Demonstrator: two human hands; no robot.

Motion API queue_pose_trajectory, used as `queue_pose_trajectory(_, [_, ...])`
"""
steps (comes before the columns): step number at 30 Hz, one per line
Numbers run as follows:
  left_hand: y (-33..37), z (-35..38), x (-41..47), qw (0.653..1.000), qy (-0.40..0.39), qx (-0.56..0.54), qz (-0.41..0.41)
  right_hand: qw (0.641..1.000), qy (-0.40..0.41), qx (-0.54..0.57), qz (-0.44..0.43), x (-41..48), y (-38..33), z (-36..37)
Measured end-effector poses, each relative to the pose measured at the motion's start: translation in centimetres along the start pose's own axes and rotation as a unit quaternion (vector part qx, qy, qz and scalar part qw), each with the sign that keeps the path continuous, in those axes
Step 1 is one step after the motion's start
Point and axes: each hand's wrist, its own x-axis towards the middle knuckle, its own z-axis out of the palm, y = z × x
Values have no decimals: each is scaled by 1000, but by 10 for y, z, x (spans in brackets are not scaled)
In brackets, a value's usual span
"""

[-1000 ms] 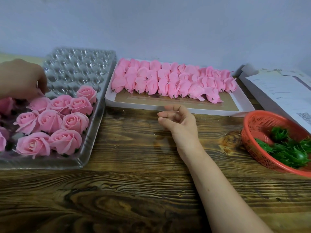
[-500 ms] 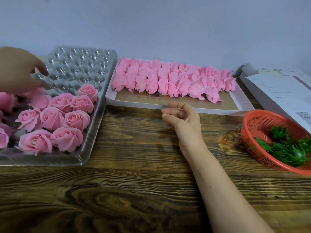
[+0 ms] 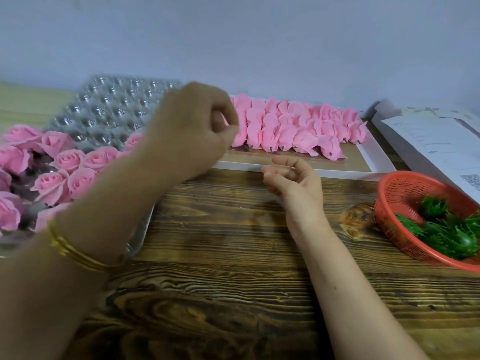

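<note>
Pink folded foam buds (image 3: 293,126) at twelve o'clock come next: left hand (image 3: 197,128) has swung over (curled, grasp unclear), right hand (image 3: 293,180) slack, empty.

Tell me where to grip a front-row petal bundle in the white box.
Pinch the front-row petal bundle at its narrow base by the dark stub, from the near side: the base points toward you, and its petals overlap neighbours behind.

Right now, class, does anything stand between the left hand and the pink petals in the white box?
Nothing visible does. The left hand hangs over the left end of the white box, right beside the pink petals; the right hand sits nearer, before the box's front rim.
</note>
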Motion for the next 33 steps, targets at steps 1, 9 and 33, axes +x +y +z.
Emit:
queue_pose_trajectory(1, [1, 15, -1, 1000, -8, -20, -14, 1000, 5, 5, -2, 1, 0, -1])
queue_pose_trajectory(9, [-20, 97, -14, 987, -58, -79, -131, 995, 94, 40, -2, 14, -7, -16])
queue_pose_trajectory(33, [-40, 118, -21, 960, -78, -168, -210, 935, 228, -264, 61, 139, -37, -89])
